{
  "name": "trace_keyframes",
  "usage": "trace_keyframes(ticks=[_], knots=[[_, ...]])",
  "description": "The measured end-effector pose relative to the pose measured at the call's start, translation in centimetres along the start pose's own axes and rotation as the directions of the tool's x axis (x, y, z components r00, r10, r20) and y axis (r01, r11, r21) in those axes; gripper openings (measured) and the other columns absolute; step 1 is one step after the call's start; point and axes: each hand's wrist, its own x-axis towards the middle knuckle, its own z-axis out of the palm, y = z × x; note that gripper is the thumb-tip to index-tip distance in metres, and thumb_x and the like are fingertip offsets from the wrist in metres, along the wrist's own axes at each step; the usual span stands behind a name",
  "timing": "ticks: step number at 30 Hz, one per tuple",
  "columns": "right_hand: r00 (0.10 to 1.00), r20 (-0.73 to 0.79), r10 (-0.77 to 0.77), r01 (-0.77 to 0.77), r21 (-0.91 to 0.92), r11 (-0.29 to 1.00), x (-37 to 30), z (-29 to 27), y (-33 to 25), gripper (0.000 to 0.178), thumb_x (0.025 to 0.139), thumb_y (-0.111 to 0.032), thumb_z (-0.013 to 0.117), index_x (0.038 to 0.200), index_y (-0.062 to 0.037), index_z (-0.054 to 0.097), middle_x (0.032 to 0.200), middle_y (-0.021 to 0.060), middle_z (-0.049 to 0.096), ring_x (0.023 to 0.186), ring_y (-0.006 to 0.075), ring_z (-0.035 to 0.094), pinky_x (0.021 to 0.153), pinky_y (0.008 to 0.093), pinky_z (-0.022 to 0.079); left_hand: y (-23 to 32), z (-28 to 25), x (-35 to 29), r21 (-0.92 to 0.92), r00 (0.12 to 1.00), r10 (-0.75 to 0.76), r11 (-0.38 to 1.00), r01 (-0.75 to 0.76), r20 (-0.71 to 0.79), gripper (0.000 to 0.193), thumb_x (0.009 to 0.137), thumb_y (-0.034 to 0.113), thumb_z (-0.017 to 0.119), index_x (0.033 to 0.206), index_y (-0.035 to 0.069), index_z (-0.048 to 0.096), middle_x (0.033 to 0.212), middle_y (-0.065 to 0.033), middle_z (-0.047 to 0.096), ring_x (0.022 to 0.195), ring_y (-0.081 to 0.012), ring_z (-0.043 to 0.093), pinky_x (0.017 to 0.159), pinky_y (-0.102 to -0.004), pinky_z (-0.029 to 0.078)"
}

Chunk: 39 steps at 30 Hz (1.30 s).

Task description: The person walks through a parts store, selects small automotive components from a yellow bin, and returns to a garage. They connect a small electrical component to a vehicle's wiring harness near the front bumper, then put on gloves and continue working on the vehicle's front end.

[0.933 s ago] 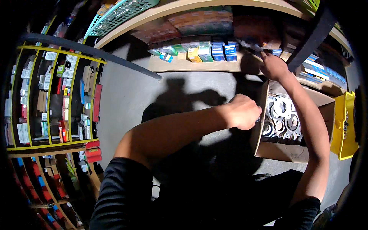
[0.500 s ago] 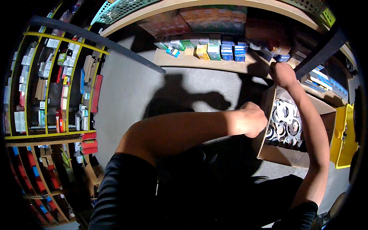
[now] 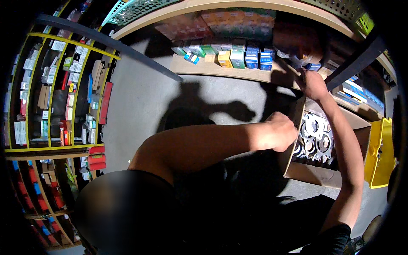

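Note:
My left hand (image 3: 281,132) is closed, its curled fingers against the left edge of an open cardboard box (image 3: 314,174). Whether it grips that edge or some small thing, I cannot make out. Inside the box lies a pile of flat metal gaskets (image 3: 316,127) with round holes, in silver and black. My right hand (image 3: 314,85) is closed too, above the far end of the box and by the front of a low wooden shelf. Its fingertips point left, and what they hold, if anything, is hidden. My right forearm crosses over the box's right part.
Small blue, green and yellow cartons (image 3: 252,58) line the low shelf (image 3: 199,64). A dark metal post (image 3: 355,57) rises right of my right hand. Beyond the box stands a yellow bin (image 3: 378,153). A yellow-framed rack (image 3: 53,97) of small boxes fills the left.
My right hand has shifted slightly, its fingertips now reaching a little farther left. My left hand stays at the box edge. A blurred round patch now covers my left sleeve at lower left.

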Motion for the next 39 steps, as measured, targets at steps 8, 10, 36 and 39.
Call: trace_keyframes(ticks=[8, 10, 36, 39], knots=[[0.998, 0.016, -0.067, 0.065, 0.075, 0.995, -0.1, -0.2, 0.3, 0.023, 0.084, -0.024, 0.059, 0.087, -0.0021, 0.067, 0.086, 0.0241, 0.064, 0.083, 0.0413, 0.061, 0.077, 0.0490, 0.049, -0.5, 0.0, 0.2, -0.081, 0.997, 0.058, 0.995, -0.063, -0.059, 0.030, 0.072, 0.011, 0.057, 0.098, -0.002, 0.063, 0.082, -0.0213, 0.067, 0.080, -0.0379, 0.066, 0.071, -0.0497, 0.052], [0.997, 0.040, -0.064, 0.060, 0.106, 0.993, 0.0, -0.4, -0.2, 0.024, 0.084, -0.024, 0.059, 0.087, -0.0009, 0.066, 0.087, 0.0243, 0.064, 0.084, 0.0412, 0.061, 0.077, 0.0487, 0.049, -0.5, 0.3, 0.0, -0.101, 0.995, 0.072, 0.992, -0.078, -0.065, 0.030, 0.071, 0.011, 0.057, 0.098, -0.002, 0.062, 0.082, -0.0216, 0.067, 0.080, -0.0384, 0.066, 0.070, -0.0499, 0.052], [0.998, 0.054, -0.045, 0.035, 0.169, 0.985, 0.3, -1.3, -0.3, 0.026, 0.081, -0.023, 0.062, 0.088, 0.0016, 0.063, 0.084, 0.0249, 0.063, 0.086, 0.0405, 0.061, 0.078, 0.0468, 0.049, -1.1, -0.4, 1.2, -0.113, 0.999, 0.029, 0.993, -0.033, -0.037, 0.023, 0.073, 0.013, 0.056, 0.089, 0.001, 0.065, 0.078, -0.0201, 0.067, 0.079, -0.0369, 0.066, 0.072, -0.0481, 0.052], [0.998, 0.033, -0.045, 0.038, 0.183, 0.982, 0.7, -0.7, 0.3, 0.029, 0.081, -0.023, 0.062, 0.097, 0.0019, 0.061, 0.086, 0.0246, 0.064, 0.087, 0.0411, 0.060, 0.080, 0.0465, 0.049, -1.2, -0.4, 1.2, -0.111, 1.000, 0.029, 0.993, -0.029, -0.001, 0.023, 0.073, 0.014, 0.057, 0.090, 0.000, 0.064, 0.080, -0.0208, 0.067, 0.079, -0.0369, 0.066, 0.072, -0.0483, 0.052]])
